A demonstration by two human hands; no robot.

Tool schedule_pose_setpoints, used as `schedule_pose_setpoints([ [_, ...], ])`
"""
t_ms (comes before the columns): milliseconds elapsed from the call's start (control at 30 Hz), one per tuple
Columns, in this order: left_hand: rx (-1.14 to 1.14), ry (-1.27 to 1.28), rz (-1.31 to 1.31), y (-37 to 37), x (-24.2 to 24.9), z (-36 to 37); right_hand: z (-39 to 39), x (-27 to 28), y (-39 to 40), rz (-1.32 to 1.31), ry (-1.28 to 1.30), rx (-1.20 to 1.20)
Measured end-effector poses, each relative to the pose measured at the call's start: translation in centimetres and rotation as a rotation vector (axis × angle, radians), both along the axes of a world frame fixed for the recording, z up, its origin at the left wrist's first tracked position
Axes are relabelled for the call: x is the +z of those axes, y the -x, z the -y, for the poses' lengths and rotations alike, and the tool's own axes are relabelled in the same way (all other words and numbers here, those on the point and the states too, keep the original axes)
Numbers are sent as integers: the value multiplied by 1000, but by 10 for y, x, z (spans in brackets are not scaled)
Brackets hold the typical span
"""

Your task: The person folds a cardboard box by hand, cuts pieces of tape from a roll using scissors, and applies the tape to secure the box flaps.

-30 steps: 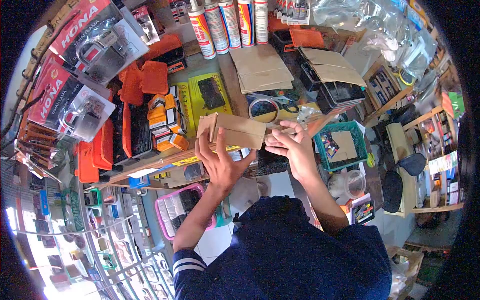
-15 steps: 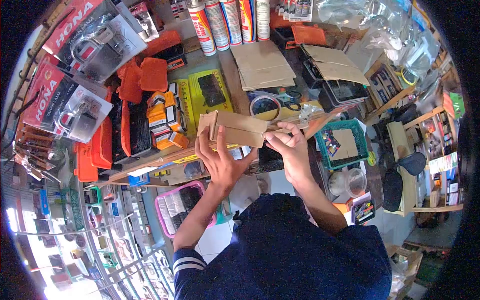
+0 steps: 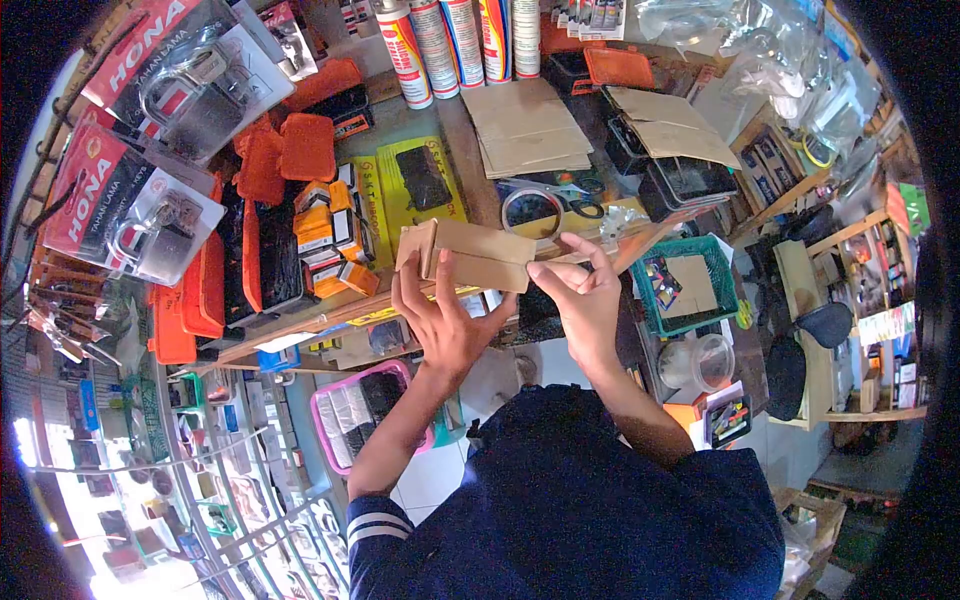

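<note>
Cardboard box [image 3: 478, 254] between both hands — left [image 3: 440, 320], right [image 3: 588, 298].

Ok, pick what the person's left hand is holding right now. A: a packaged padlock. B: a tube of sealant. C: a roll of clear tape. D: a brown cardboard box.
D: the left hand grips the brown cardboard box from below, fingers spread up its face, while the right hand meets the box's right end; the sealant tubes stand untouched at the back of the counter.
</note>
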State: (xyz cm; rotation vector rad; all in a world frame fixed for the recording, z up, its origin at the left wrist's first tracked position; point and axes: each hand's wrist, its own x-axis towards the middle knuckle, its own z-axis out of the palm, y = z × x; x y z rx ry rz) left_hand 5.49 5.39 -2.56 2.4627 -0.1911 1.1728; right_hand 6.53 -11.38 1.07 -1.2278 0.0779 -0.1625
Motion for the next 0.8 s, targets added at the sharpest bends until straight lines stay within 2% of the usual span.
schedule_pose_setpoints([
  [67, -22, 6, 13, 0, 1, 0, -1, 2, 0, 11, 59, -26],
  [400, 15, -2, 79, 0, -4, 5, -1, -3, -4, 24, 30, -15],
  [800, 14, -13, 107, 0, -2, 3, 9, -2, -11, -196, -27, 97],
])
